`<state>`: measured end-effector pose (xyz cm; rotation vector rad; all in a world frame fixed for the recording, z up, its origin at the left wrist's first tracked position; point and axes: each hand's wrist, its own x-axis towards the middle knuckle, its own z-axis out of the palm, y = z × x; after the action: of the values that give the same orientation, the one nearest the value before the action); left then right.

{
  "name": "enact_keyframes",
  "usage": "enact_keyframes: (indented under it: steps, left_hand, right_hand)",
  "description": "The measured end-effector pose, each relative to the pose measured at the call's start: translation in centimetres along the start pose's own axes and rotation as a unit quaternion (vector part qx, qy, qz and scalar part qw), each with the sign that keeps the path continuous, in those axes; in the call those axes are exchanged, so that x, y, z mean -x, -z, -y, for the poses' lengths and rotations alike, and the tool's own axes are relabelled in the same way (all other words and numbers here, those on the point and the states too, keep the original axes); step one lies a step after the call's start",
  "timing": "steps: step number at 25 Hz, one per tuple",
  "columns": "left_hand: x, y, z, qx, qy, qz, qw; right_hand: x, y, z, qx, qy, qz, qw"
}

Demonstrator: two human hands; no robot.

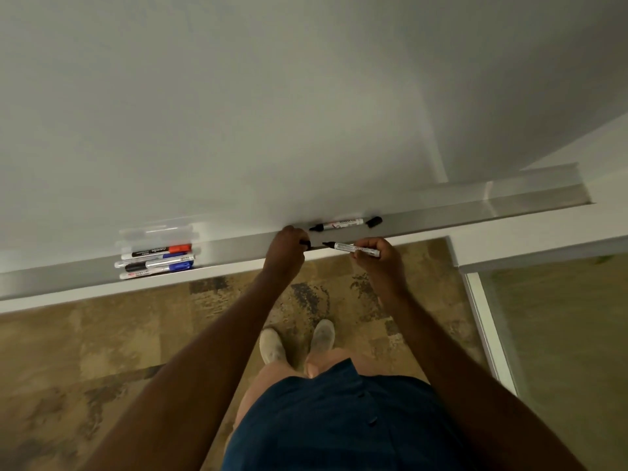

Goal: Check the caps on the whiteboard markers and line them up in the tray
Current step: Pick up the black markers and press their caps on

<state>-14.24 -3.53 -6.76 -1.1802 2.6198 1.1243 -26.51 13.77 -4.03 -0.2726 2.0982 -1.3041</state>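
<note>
A long grey metal tray runs along the bottom of the whiteboard. My right hand grips an uncapped black marker, its tip pointing left. My left hand is closed around a black cap a short gap from that tip. Behind them in the tray lies another uncapped black marker, with its loose black cap just off its right end. At the left, several capped markers lie side by side in the tray, with red, blue and black caps.
The whiteboard fills the upper view and reflects the markers. The tray's right end stops near a white frame and a glass panel. Below are brown patterned carpet, my shoes and my blue shorts.
</note>
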Motion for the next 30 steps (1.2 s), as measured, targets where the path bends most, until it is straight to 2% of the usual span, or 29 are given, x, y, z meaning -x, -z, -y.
enact_keyframes:
  steps: [4,8,11,12,13,14,15,16,18,22,27,28,30]
  left_hand:
    - [0.6,0.4,0.6,0.055,-0.004,0.014,0.998]
    - [1.7,0.6,0.8,0.054,-0.050,0.009,0.997]
    - [2.4,1.1,1.0,0.130,-0.019,0.015,0.991]
    - [2.6,1.3,1.4,0.212,0.024,0.012,0.977]
    - [3.0,1.8,1.7,0.341,0.081,0.005,0.937]
    - [3.4,2.1,1.9,0.471,0.132,-0.002,0.872]
    - [3.9,2.5,2.1,0.572,0.167,-0.006,0.803]
    - [4.3,2.6,2.2,0.623,0.187,-0.014,0.760]
    - [5.1,2.3,2.2,0.656,0.211,-0.031,0.724]
    - [6.8,2.6,2.9,0.670,0.220,-0.072,0.705]
    - [9.0,4.3,5.6,0.703,0.220,-0.093,0.670]
    - [9.4,4.7,6.0,0.693,0.224,-0.098,0.678]
    - [10.0,5.3,6.7,0.649,0.230,-0.102,0.718]
  right_hand:
    - [-0.2,-0.5,-0.2,0.016,-0.006,0.035,0.999]
    - [0.1,-1.2,0.0,0.004,-0.016,0.076,0.997]
    - [0.3,-1.2,0.3,0.001,-0.033,0.094,0.995]
    - [0.5,-1.1,0.6,0.002,-0.034,0.107,0.994]
    - [0.6,-1.0,0.9,0.018,-0.024,0.126,0.992]
    - [0.8,-1.0,1.3,0.060,-0.006,0.146,0.987]
    - [1.1,-1.2,1.6,0.118,0.019,0.163,0.979]
    - [1.6,-1.8,1.9,0.172,0.047,0.170,0.969]
    - [2.8,-3.3,2.4,0.230,0.102,0.149,0.956]
    - [4.4,-5.6,3.6,0.241,0.146,0.103,0.954]
    - [4.8,-8.7,5.0,0.224,0.110,0.154,0.956]
    - [5.0,-9.2,4.9,0.215,0.099,0.165,0.958]
    - [5.4,-10.0,4.4,0.204,0.085,0.182,0.958]
